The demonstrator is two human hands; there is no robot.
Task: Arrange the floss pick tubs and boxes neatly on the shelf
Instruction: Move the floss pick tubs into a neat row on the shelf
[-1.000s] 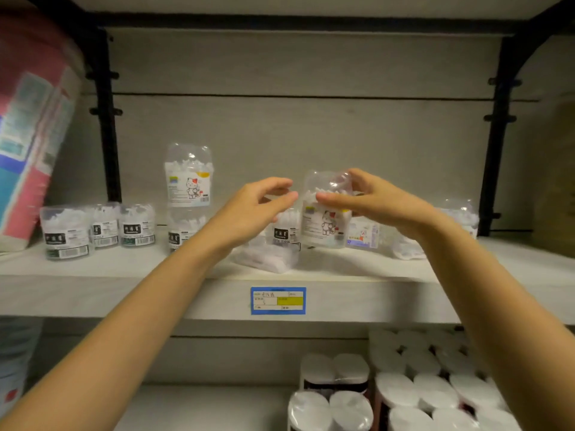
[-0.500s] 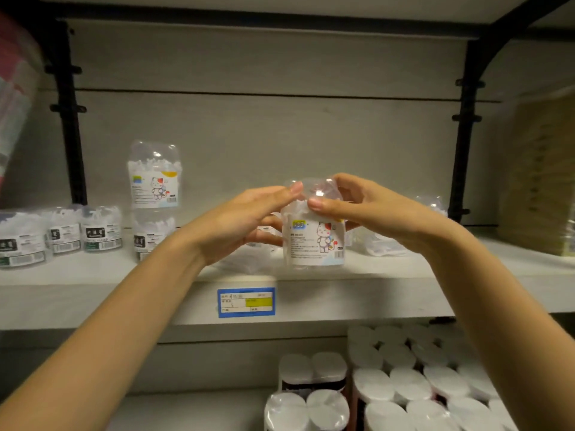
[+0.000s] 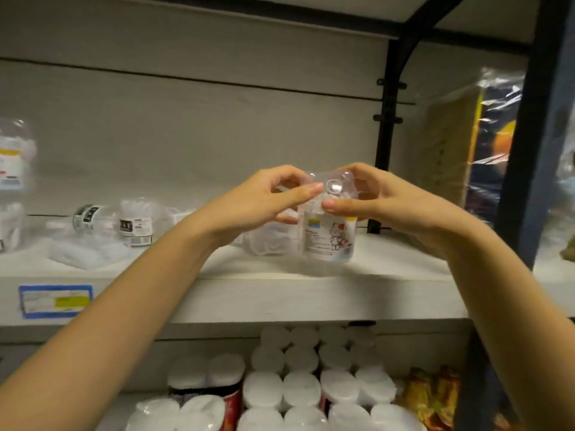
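A clear floss pick tub (image 3: 329,234) with a cartoon cat label stands upright on the white shelf (image 3: 311,293), right of centre. My left hand (image 3: 258,199) and my right hand (image 3: 378,197) both pinch its domed clear lid from either side. A clear packet of floss picks (image 3: 269,241) lies just left of the tub. Further left lie two black-labelled tubs (image 3: 135,223), one tipped on its side (image 3: 87,216), with a flat white packet (image 3: 87,253) in front. A stacked cat-label tub (image 3: 12,157) shows at the far left edge.
A black upright post (image 3: 385,119) stands behind the tub to the right. Plastic-wrapped goods (image 3: 466,135) fill the neighbouring bay. Several white-capped rolls (image 3: 311,384) sit on the shelf below. A blue price tag (image 3: 54,301) is on the shelf's front edge.
My view has swung to the right, so the left tubs slid toward the frame edge. Both hands have closed onto the cat-label tub's lid and carried it right along the shelf.
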